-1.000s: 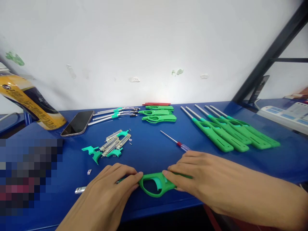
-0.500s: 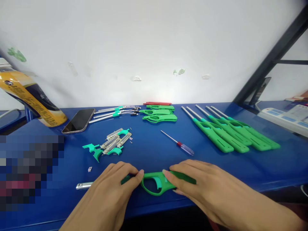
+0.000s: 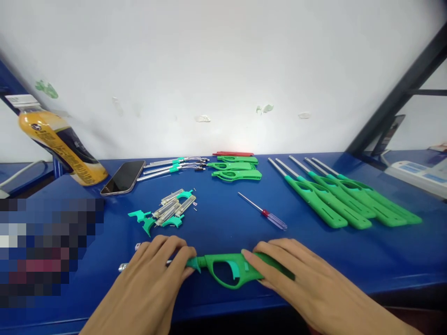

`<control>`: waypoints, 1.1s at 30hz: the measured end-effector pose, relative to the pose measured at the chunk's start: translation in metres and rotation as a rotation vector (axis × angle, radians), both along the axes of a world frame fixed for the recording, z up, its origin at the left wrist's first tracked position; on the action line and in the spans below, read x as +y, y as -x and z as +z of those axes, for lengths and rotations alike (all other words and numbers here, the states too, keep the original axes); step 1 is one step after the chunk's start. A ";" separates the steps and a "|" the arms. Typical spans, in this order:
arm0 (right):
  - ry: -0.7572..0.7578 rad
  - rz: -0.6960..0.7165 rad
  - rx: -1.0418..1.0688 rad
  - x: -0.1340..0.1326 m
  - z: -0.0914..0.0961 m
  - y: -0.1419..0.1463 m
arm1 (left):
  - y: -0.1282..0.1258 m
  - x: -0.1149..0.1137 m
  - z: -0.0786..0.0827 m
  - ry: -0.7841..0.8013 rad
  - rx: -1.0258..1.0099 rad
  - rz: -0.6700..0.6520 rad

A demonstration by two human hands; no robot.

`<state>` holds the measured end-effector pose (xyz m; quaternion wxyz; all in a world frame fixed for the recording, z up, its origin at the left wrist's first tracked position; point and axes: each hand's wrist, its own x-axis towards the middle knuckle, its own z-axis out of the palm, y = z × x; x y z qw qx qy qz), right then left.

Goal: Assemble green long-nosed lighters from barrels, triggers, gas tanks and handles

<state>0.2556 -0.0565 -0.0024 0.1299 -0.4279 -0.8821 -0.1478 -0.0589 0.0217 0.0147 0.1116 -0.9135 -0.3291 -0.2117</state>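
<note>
A green utility lighter (image 3: pixel 223 257) with a teal trigger (image 3: pixel 235 270) lies crosswise near the table's front edge. My right hand (image 3: pixel 300 279) is closed around its handle, hiding most of that end. At the other end my left hand (image 3: pixel 150 279) pinches the teal collar (image 3: pixel 194 263) and covers most of the metal tube (image 3: pixel 122 267), whose tip sticks out on the left. A narrow green neck shows between collar and body; I cannot tell whether the collar is seated. Beyond my hands rests a screwdriver (image 3: pixel 267 215) with a clear purple handle.
Several finished-looking green lighters (image 3: pixel 324 204) lie at right. Green handle shells (image 3: pixel 237 175) and metal tubes with wires (image 3: pixel 159 172) sit at the back. Clear fuel tanks (image 3: pixel 171 213) and teal triggers (image 3: pixel 148 225) are piled left of centre. Also here are a phone (image 3: pixel 124 177) and a bottle (image 3: pixel 66 144).
My left hand has moved left from the front of the green body onto the teal collar, uncovering the collar and neck. My right hand stays on the handle. The view has shifted slightly.
</note>
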 end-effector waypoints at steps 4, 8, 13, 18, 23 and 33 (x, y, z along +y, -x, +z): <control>0.018 -0.012 0.116 0.005 0.000 -0.003 | -0.009 0.001 0.006 -0.025 -0.059 -0.035; 0.071 -0.054 0.193 0.007 0.012 -0.006 | -0.015 0.002 0.011 -0.033 -0.074 -0.042; 0.154 -0.065 0.255 0.006 0.021 -0.011 | -0.020 0.005 0.006 -0.059 -0.085 -0.111; 0.044 -0.011 0.222 0.005 0.017 -0.013 | -0.023 0.008 -0.003 -0.050 -0.143 -0.186; -0.007 0.022 0.236 0.005 0.019 -0.007 | -0.024 0.008 -0.001 -0.020 -0.296 -0.282; 0.090 -0.029 0.292 0.003 0.014 -0.012 | -0.035 0.004 -0.003 -0.143 -0.322 -0.231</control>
